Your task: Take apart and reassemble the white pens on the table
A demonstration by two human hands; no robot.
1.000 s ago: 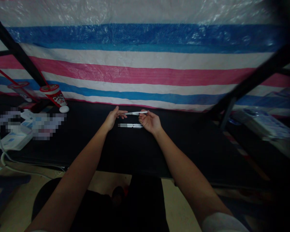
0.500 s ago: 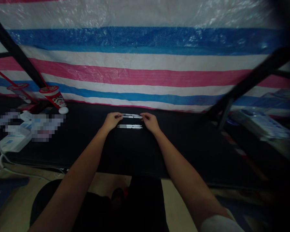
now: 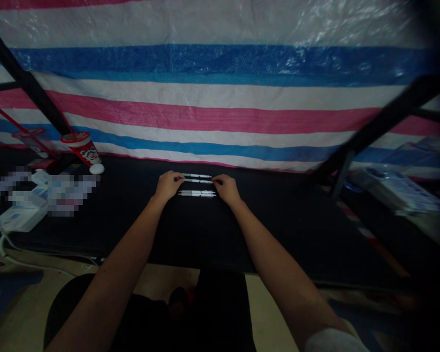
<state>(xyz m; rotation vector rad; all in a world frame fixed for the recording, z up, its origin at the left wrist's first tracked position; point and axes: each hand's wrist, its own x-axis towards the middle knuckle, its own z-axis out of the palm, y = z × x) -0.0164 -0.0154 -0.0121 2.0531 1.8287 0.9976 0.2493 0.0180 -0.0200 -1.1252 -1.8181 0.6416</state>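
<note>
At your far left, a white cable (image 3: 0,242) hangs by the front edge of the black table (image 3: 297,225), and just above it sits a white box (image 3: 18,215), its surroundings partly blurred out. Behind the box stands a clear cup (image 3: 33,137) with a red straw, then a red cup (image 3: 83,146), with a small white rounded thing (image 3: 97,169) just in front of it.

Next comes your left hand (image 3: 167,187), thumb and fingertips drawn together on the left end of the middle pen (image 3: 198,181). That pen lies crosswise on the table between your hands. The far pen (image 3: 197,175) lies just beyond it, roughly parallel, and the near pens (image 3: 197,193), apparently two side by side, lie closer to you.

Your right hand (image 3: 227,188) has its thumb and fingertips pinched at the middle pen's right end. Well apart to the right, past a dark slanting bar (image 3: 374,122), is a plastic-wrapped stack (image 3: 403,193). A striped sheet (image 3: 220,117) hangs behind everything.
</note>
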